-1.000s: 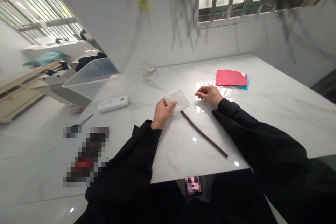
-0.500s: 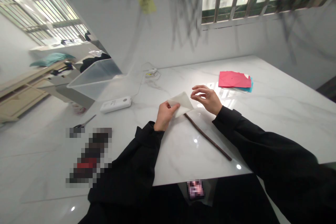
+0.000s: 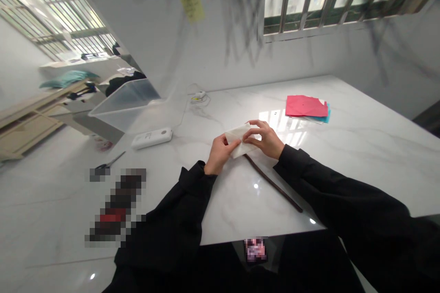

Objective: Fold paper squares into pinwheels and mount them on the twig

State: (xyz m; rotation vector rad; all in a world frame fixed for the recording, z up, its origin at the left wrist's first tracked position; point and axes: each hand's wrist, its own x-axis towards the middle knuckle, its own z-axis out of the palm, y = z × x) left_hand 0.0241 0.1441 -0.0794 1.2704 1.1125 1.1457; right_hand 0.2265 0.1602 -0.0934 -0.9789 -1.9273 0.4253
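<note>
1. The white paper [image 3: 235,136] is held at the middle of the work, over the near part of the counter [image 3: 364,155]; take it as the clock's centre for the places below.
2. The left hand [image 3: 219,153] reaches in from 7 o'clock, pinching the paper with its thumb on top; the right hand [image 3: 266,141] comes in from 3 o'clock, its thumb and forefinger seeming to pinch the paper's right part, with the other fingers arched.
3. As for what is done, slanting lines on the paper look like folds, so I judge it partly shaped; the overlapping fingers hide how many layers there are.
4. The brown stick [image 3: 273,184] lies bare along the counter towards 4 to 5 o'clock; its far end sits just by the paper's lower edge, and I cannot tell if they touch; nothing is seen fastened to its visible length.
5. The red paper [image 3: 305,106] and blue paper [image 3: 325,117] lie stacked at 2 o'clock, out of both hands; the scissors [image 3: 112,161] lie well apart towards 8 o'clock, likewise unheld; the handling looks midway, though how much is left cannot be told.
</note>
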